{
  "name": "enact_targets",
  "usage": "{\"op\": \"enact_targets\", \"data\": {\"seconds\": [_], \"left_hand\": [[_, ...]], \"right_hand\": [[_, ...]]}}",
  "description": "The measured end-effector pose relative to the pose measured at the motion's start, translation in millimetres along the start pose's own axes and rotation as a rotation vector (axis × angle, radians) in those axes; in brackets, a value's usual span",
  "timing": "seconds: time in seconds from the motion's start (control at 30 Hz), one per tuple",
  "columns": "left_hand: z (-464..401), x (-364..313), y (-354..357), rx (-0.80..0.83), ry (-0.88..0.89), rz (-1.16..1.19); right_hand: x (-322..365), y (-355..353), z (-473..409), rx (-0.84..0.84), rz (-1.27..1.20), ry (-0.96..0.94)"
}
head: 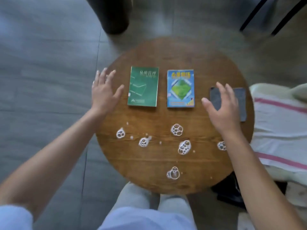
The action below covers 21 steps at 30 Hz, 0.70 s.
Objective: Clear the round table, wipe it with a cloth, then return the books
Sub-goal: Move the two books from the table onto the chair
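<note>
Pretty much nothing's done yet, by the look of it; the green book (pixel 143 86) sits flat near the middle of the round counter (pixel 166 55), the blue book (pixel 180 88) just right of it, a dark phone (pixel 239 103) further right near the rim; soapy bubble blobs (pixel 177 129) dot the wood nearer the person than the green book; left hand (pixel 103 92) hovers left of it, fingers spread, holding nothing; right hand (pixel 221 107) is over the phone, fingers loosely spread; no cloth clearly in view, so clearing, wiping and returning all remain.
</note>
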<state>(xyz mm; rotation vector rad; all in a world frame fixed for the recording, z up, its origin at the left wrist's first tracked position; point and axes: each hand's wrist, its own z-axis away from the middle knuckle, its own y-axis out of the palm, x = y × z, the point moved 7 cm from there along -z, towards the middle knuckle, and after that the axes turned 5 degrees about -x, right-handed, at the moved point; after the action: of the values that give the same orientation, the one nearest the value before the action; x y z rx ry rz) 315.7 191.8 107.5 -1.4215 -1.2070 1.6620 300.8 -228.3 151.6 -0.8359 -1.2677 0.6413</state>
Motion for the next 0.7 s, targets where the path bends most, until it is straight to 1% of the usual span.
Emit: {"op": "enact_targets", "data": {"seconds": [0.17, 0.23, 0.3, 0.37, 0.5, 0.63, 0.7], "left_hand": [[-12, 18, 34, 0.053, 0.024, -0.092], [-16, 22, 58, 0.087, -0.015, -0.066], [-17, 27, 81, 0.135, -0.091, -0.03], [-19, 28, 101, 0.172, -0.132, -0.033], [-26, 21, 123, 0.2, -0.015, -0.15], [-31, 27, 144, 0.258, -0.026, -0.254], [-35, 30, 152, 0.285, -0.041, -0.274]], "right_hand": [[-34, 69, -22, 0.076, -0.023, 0.046], [-44, 90, -32, 0.109, -0.025, 0.061], [-52, 106, -45, 0.129, -0.023, 0.061], [-60, 114, -59, 0.121, -0.04, 0.058], [-79, 125, -77, 0.119, -0.064, 0.091], [-90, 149, -87, 0.157, -0.053, 0.161], [-89, 159, -89, 0.17, -0.043, 0.162]]}}
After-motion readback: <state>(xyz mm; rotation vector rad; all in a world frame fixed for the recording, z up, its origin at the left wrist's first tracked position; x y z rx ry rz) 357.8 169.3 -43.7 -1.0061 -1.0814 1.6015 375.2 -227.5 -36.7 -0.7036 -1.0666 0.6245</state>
